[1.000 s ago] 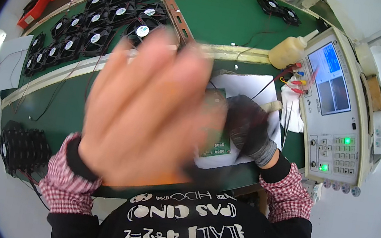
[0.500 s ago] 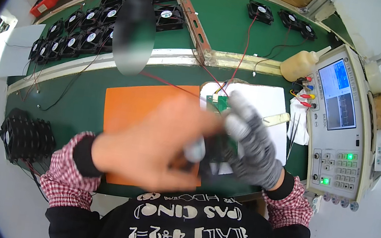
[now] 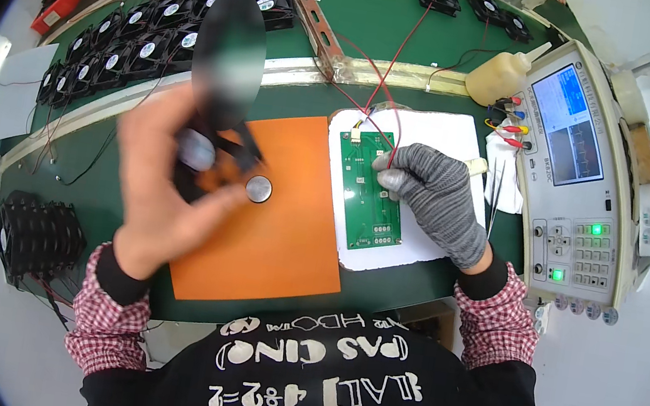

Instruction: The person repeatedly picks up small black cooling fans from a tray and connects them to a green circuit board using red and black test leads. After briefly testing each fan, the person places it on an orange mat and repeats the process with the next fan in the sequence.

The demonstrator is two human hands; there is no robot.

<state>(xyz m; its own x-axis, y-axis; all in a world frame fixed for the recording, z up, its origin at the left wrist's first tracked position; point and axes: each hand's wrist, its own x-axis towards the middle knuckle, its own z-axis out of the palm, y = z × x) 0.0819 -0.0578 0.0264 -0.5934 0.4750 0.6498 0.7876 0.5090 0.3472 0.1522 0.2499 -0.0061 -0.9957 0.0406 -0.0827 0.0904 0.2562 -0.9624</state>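
Note:
My left hand (image 3: 159, 187), bare and blurred, grips a black cooling fan (image 3: 196, 152) above the left part of the orange mat (image 3: 275, 254). A small round silver disc (image 3: 259, 189) lies on the mat by the thumb. My right hand (image 3: 440, 191), in a grey knit glove, pinches the end of a red wire (image 3: 397, 134) over the green circuit board (image 3: 362, 204). The fingertips hide what is at the wire's end. The board lies on a white sheet (image 3: 453, 130), with a small white connector (image 3: 355, 135) at its top edge.
Rows of black fans (image 3: 146, 50) stand at the back left, stacked fans (image 3: 38, 240) at the near left. A test instrument (image 3: 580, 241) with a lit screen and a cream squeeze bottle (image 3: 496, 79) are on the right. A blurred dark-to-pale oval (image 3: 231, 46) covers part of the back.
My left hand has moved left with the fan, away from my right hand. The circuit board and silver disc have come into sight. My right hand now pinches the red wire above the board.

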